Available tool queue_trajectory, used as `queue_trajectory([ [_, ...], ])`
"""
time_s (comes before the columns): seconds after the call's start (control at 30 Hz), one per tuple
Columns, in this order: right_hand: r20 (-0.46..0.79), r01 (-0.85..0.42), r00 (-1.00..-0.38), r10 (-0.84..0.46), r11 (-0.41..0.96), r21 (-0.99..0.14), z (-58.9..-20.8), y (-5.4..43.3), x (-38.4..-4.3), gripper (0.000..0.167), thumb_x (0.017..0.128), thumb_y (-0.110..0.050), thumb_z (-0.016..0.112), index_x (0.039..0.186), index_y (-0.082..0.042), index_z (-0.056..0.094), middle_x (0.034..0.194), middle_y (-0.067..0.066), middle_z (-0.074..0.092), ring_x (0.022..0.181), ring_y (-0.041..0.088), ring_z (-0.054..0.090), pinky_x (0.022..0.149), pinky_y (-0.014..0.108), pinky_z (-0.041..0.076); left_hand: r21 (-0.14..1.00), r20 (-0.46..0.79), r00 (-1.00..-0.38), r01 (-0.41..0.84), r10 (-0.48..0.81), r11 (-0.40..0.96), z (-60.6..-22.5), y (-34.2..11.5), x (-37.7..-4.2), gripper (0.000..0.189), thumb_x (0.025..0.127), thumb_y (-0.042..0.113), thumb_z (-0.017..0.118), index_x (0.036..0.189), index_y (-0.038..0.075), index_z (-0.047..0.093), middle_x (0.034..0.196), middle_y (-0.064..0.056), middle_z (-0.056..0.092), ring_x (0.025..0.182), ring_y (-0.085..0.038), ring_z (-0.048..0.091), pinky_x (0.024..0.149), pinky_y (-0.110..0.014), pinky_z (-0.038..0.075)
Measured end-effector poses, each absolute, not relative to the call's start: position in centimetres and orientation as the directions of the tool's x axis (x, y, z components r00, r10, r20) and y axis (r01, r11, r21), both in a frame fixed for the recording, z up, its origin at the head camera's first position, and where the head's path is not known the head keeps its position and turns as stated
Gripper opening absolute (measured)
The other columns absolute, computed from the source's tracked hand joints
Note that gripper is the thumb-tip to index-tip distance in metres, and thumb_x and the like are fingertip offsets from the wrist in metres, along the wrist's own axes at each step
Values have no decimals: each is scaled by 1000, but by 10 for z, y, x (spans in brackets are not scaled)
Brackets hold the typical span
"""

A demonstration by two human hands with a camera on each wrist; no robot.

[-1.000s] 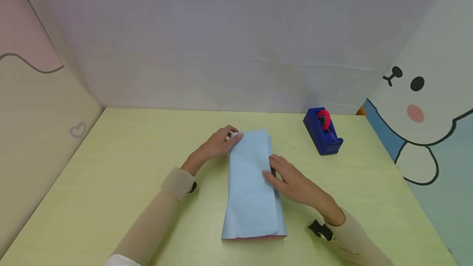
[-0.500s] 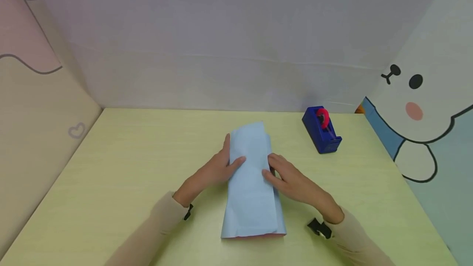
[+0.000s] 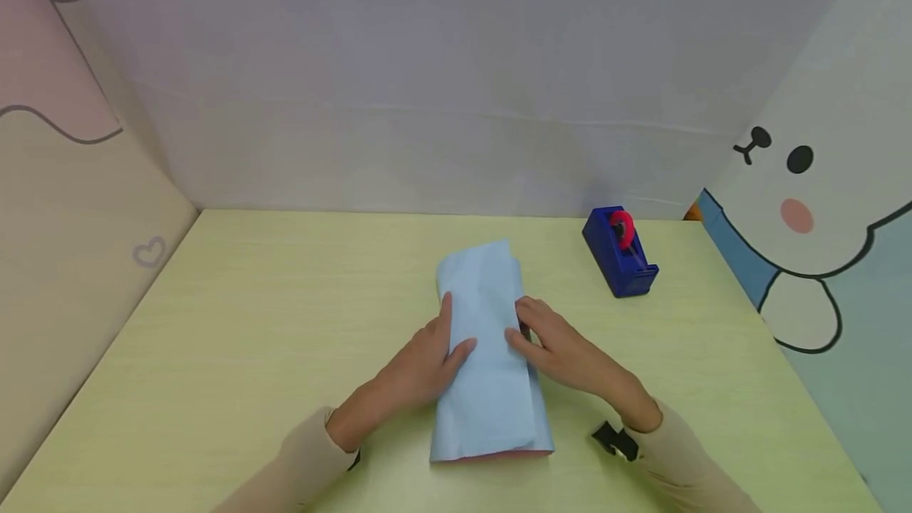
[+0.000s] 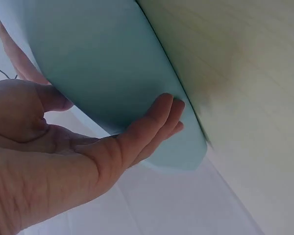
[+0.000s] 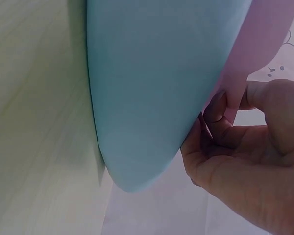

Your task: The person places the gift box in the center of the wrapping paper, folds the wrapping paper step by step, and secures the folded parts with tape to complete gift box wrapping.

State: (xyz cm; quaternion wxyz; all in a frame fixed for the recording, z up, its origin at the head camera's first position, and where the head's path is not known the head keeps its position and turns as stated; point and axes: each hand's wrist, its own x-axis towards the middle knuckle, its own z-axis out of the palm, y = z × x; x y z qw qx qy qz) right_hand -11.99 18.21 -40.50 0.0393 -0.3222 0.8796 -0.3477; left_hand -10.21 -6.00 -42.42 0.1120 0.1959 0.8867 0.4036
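A light-blue sheet of paper (image 3: pixel 492 410) with a pink underside lies folded over into a long, rounded shape on the table. My left hand (image 3: pixel 420 370) is at its left side, with the thumb over the top. In the left wrist view, straight fingers (image 4: pixel 147 129) lie flat against the paper's side wall. My right hand (image 3: pixel 570 351) pinches the upper flap at the right edge between thumb and fingers. The right wrist view shows the flap's pink underside (image 5: pixel 264 39) beside the bent fingers. The inside of the fold is mostly hidden.
A blue tape dispenser (image 3: pixel 623 260) with a red-cored roll stands at the back right of the pale yellow table (image 3: pixel 285 283). A white cloth wall (image 3: pixel 399 101) rises behind, and printed panels flank both sides.
My left hand has slid from the paper's far left corner toward me along its left side, its fingers straightening. The right hand keeps its pinch in place.
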Motion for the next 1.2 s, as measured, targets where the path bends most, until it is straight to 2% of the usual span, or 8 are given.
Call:
queue_trajectory([
  [0.17,155,-539,-790,-593,551,-637,-406,182,-120,22,106,-14,56,86,-14,48,90,-6,45,84,17,48,72,28,41,682,-72,-915,245,397,689,-417,-62,-88,79,108,33,54,161,-8,13,141,-32,53,126,-41,59,100,-53,50],
  [0.27,158,-539,-790,-593,549,-639,-406,182,-120,22,106,-14,56,85,-14,48,90,-6,45,84,17,48,72,28,41,654,-86,-919,238,384,718,-414,-63,-83,80,107,35,56,160,-8,14,135,-32,58,117,-42,64,93,-53,53],
  [0.53,165,-475,-849,-501,589,-654,-400,180,-114,16,100,-13,69,94,-10,54,90,-3,55,79,12,57,67,29,52,688,-80,-923,221,376,691,-411,-64,-76,82,106,34,58,160,-10,13,140,-35,54,119,-44,63,97,-54,52],
  [0.63,143,-445,-870,-472,625,-641,-395,182,-112,19,98,-17,72,92,-10,56,86,-3,55,72,10,55,61,25,49,708,-73,-923,218,377,672,-411,-64,-76,83,106,33,59,160,-10,12,144,-34,50,123,-43,61,100,-53,51],
  [0.87,73,-408,-866,-495,614,-675,-393,186,-115,19,100,-16,69,91,-12,53,87,-2,54,69,10,56,57,25,50,723,-40,-917,248,397,645,-411,-62,-75,79,107,28,58,159,-10,13,140,-36,53,119,-43,62,96,-53,53],
  [1.0,43,-392,-857,-514,593,-703,-394,188,-117,18,102,-16,67,93,-10,53,88,1,55,68,12,58,57,26,52,725,-29,-912,263,410,636,-411,-60,-73,76,107,25,58,159,-9,16,141,-37,50,120,-46,61,98,-54,51],
  [1.13,30,-383,-847,-530,572,-725,-394,189,-118,18,103,-16,66,94,-8,52,89,3,55,69,12,59,56,26,52,667,-39,-917,272,398,693,-412,-58,-72,73,107,31,57,160,-5,23,148,-34,44,114,-47,64,94,-56,53],
  [1.2,24,-379,-844,-536,564,-733,-393,189,-119,18,103,-17,65,95,-8,52,89,3,55,70,13,59,56,26,52,622,-33,-922,283,385,730,-413,-57,-71,70,107,34,57,159,-3,28,150,-34,41,117,-47,62,90,-58,54],
])
